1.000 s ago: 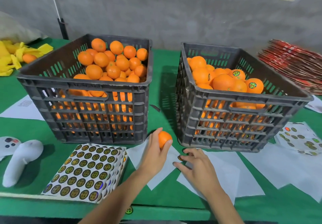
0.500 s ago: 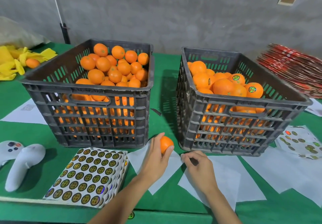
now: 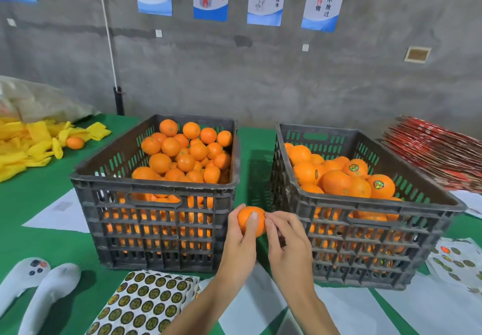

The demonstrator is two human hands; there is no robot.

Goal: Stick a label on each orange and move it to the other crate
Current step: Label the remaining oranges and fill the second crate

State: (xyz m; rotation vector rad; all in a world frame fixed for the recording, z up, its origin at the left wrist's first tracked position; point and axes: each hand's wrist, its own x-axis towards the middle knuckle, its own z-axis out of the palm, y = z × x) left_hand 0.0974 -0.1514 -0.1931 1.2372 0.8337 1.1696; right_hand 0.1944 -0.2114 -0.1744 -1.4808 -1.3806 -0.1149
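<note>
My left hand [image 3: 238, 246] grips one orange [image 3: 246, 217] in front of the gap between two dark plastic crates. My right hand [image 3: 288, 243] pinches a small label against the orange's right side; the label itself is mostly hidden by my fingers. The left crate [image 3: 154, 194] is piled with unlabelled oranges [image 3: 186, 152]. The right crate [image 3: 375, 212] holds oranges with round labels [image 3: 365, 178]. A stack of label sheets [image 3: 146, 303] lies below the left crate, near the table's front edge.
White backing papers [image 3: 430, 311] lie on the green table. Another label sheet [image 3: 459, 259] lies at the right. White controllers [image 3: 44, 290] rest at lower left. Yellow foam wraps with a loose orange [image 3: 75, 142] are at far left, red flat cartons [image 3: 435, 152] at far right.
Both hands rose from the table. My right hand lifted a label off the paper and brought it to the orange. The camera tilted up, showing more wall.
</note>
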